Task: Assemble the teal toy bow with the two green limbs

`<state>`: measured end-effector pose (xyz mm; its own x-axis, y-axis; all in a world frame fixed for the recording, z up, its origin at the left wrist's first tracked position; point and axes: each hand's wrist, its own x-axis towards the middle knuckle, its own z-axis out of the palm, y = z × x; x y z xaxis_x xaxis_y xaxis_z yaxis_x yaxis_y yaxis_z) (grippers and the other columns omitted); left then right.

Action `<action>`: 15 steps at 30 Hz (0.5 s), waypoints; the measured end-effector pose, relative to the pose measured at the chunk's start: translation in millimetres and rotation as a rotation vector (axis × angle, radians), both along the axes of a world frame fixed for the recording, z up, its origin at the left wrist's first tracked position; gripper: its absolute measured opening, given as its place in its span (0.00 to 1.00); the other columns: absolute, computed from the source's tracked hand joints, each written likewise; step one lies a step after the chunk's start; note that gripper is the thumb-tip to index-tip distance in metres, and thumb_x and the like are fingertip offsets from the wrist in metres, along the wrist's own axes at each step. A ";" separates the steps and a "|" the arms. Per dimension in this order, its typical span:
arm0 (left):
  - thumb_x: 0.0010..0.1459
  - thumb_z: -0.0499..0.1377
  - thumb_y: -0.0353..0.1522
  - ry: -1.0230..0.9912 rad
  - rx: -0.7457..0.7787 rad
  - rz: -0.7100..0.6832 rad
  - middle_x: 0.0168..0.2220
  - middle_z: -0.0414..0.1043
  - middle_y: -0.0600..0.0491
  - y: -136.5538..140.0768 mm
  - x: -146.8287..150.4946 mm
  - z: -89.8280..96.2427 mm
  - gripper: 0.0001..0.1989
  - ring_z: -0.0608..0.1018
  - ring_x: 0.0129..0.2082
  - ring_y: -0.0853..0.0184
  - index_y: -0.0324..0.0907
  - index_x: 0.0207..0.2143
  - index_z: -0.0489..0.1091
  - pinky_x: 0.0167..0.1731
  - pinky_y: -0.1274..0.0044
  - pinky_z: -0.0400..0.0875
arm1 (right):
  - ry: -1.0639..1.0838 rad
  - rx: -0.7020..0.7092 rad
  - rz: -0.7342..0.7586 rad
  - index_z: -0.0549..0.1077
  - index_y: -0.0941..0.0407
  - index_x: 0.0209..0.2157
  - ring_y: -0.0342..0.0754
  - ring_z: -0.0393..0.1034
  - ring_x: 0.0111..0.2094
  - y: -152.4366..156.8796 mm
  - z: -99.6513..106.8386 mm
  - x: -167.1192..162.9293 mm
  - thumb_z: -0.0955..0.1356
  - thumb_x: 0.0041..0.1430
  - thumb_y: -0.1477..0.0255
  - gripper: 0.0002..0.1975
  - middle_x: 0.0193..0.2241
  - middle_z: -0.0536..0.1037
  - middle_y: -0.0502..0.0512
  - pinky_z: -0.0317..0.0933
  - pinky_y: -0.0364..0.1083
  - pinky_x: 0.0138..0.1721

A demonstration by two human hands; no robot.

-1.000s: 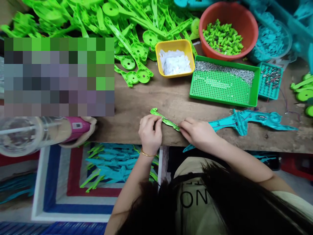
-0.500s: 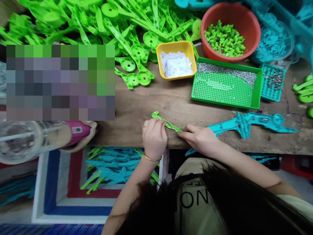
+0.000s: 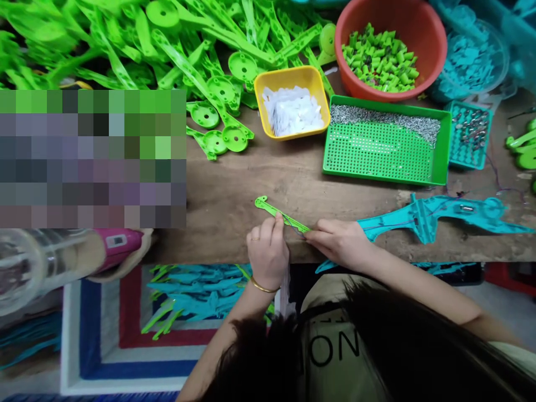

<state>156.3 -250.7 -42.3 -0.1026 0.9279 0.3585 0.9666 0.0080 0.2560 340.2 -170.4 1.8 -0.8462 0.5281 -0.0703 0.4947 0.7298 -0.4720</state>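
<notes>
The left hand had its fingers curled and closed on a slim, bright-green plastic strip with a hooked end, near the strip's middle; whether they also pinched the thin dark wire running along it could not be told. The right hand gripped the strip's lower right end between thumb and fingers. The strip slanted above the front part of the brown wooden table, its hooked end pointing away from the person, up and to the left. Just beside the right hand, partly behind its wrist, lay a long turquoise plastic shell with a flared middle. Farther back on the table stood a rectangular yellow plastic tub of flat white pieces, and beside it a green perforated tray with small silvery metal parts heaped along its far side. Behind that tray was a round red-orange bowl of short green pieces. A large pile of bright-green plastic parts covered the table's far left.
</notes>
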 end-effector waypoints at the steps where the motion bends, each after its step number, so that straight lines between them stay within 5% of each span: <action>1: 0.62 0.49 0.26 0.010 -0.006 -0.014 0.39 0.74 0.44 -0.2 -3.0 -0.6 0.16 0.68 0.33 0.62 0.37 0.48 0.71 0.33 0.69 0.57 | -0.012 -0.014 -0.010 0.76 0.53 0.42 0.41 0.66 0.30 0.3 -0.1 -0.2 0.57 0.69 0.65 0.18 0.30 0.73 0.52 0.48 0.43 0.27; 7: 0.60 0.56 0.27 -0.295 -0.007 -0.096 0.37 0.72 0.49 11.3 -28.7 17.4 0.10 0.73 0.39 0.64 0.41 0.41 0.75 0.42 0.70 0.67 | -0.008 -0.102 -0.022 0.75 0.55 0.45 0.41 0.66 0.30 6.1 2.8 1.7 0.58 0.68 0.67 0.17 0.35 0.74 0.54 0.48 0.41 0.25; 12: 0.57 0.59 0.25 -0.392 0.029 -0.288 0.47 0.74 0.49 12.4 -9.2 27.5 0.13 0.74 0.51 0.62 0.44 0.45 0.73 0.55 0.64 0.67 | 0.008 -0.278 -0.055 0.74 0.55 0.46 0.43 0.69 0.35 17.8 10.0 -0.2 0.61 0.65 0.71 0.13 0.38 0.73 0.55 0.58 0.41 0.33; 15: 0.59 0.58 0.24 -0.501 0.047 -0.323 0.43 0.77 0.51 11.8 1.6 20.6 0.11 0.76 0.49 0.65 0.43 0.43 0.73 0.56 0.64 0.67 | 0.052 -0.361 -0.048 0.74 0.57 0.45 0.44 0.69 0.38 23.4 12.1 -3.3 0.61 0.64 0.72 0.13 0.38 0.72 0.55 0.61 0.43 0.39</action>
<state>157.9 -238.9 -21.7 0.0147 0.9245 0.3810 0.6793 -0.2888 0.6746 336.9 -147.0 13.8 -0.8286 0.5161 -0.2170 0.4929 0.4885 -0.7200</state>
